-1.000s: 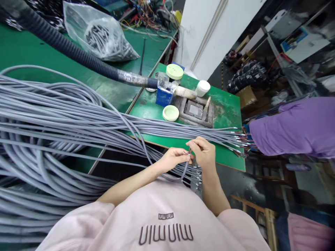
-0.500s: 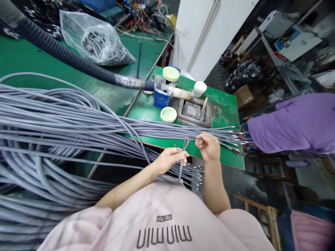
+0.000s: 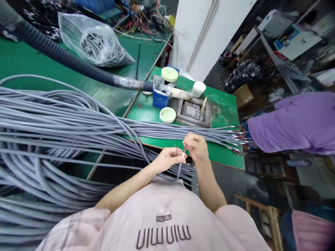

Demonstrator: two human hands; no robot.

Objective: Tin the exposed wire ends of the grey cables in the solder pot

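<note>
My left hand (image 3: 171,159) pinches a grey cable (image 3: 179,170) close to its stripped end, by a white band. Thin coloured wires (image 3: 184,147) stick up out of that end, and a few dark ones bend off to the left. Closed around the tips of the coloured wires are the fingers of my right hand (image 3: 196,146), which hide most of them. Behind both hands a thick bundle of grey cables (image 3: 157,129) runs across the green bench, with frayed coloured ends at the right.
A solder pot (image 3: 193,111) sits on the bench beneath a hose nozzle (image 3: 180,93). Around it stand a pale green lid (image 3: 168,114) and a white cup (image 3: 198,89). Coiled cables (image 3: 39,139) fill the left. A person in a purple top (image 3: 293,122) is at the right.
My right hand has moved left and taken hold of the coloured wires. My left hand still grips the cable in nearly the same place.
</note>
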